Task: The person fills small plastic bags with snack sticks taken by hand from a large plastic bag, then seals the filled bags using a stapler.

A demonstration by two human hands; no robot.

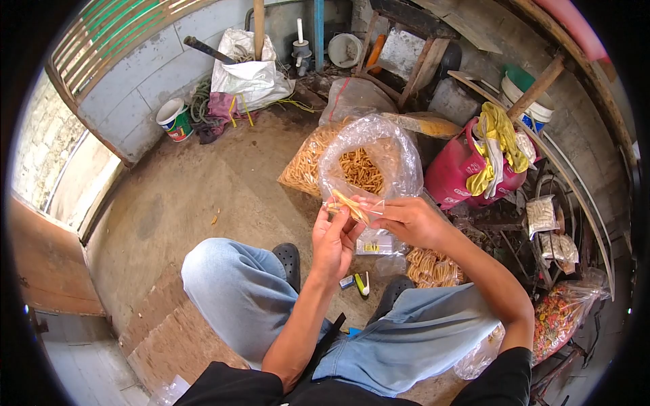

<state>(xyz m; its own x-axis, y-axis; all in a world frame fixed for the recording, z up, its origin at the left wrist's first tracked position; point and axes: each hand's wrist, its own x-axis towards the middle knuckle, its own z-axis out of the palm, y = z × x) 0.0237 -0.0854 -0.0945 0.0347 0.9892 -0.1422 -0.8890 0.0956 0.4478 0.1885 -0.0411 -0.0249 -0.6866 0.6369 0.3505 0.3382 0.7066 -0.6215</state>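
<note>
Between both hands, in front of my chest, is a small clear plastic bag (353, 208) with several yellowish snack sticks in it. My left hand (332, 243) is closed around the filled end, thumb on top. My right hand (413, 220) pinches the bag's other side, its fingers pressed together. Just beyond the hands stands a large clear plastic sack (301, 162), its mouth wide and full of brown snack sticks (361, 170). Below my hands, a pack with a yellow label (374, 245) lies on the floor, beside filled small bags (433, 268).
A green-and-white cutter or stapler-like tool (363, 284) lies between my shoes. Pink drums (452, 169) with yellow cloth stand to the right. A bag of colourful snacks (563, 314) sits at the far right. White sack (247, 84) and paint bucket (175, 120) stand by the wall.
</note>
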